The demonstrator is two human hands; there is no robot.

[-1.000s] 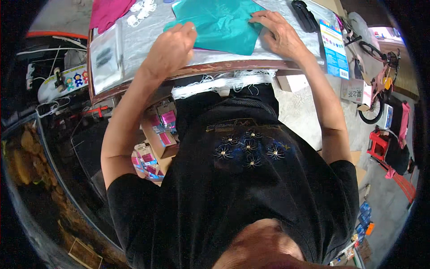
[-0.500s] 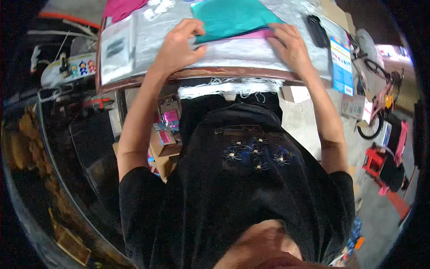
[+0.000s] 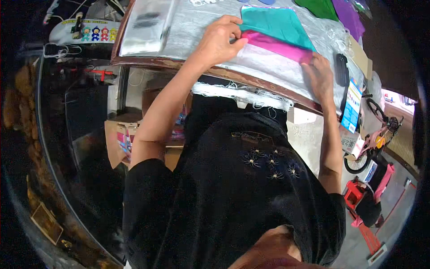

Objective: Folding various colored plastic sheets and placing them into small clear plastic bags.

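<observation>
A teal piece of thin, smooth cloth-like material (image 3: 277, 24) lies on the table, and a bright pink piece (image 3: 280, 48) shows as a band along its near edge. My left hand (image 3: 220, 41) has thumb and forefinger closed at the pink piece's left corner. At its right end my right hand (image 3: 320, 74) pinches the corner, slightly blurred. Both hands rest close to the near side of the tabletop. Whether the two pieces are joined cannot be made out.
A clear plastic packet (image 3: 145, 27) lies left on the plastic-covered table (image 3: 192, 27). Green (image 3: 318, 8) and purple (image 3: 349, 20) pieces lie at the far right. A black object (image 3: 342, 69) and a blue-white package (image 3: 352, 105) sit by the right edge. Cartons (image 3: 118, 143) stand below.
My view has turned, so the table slants down to the right. More of the pink piece shows below the teal one. Both hands stay at its ends.
</observation>
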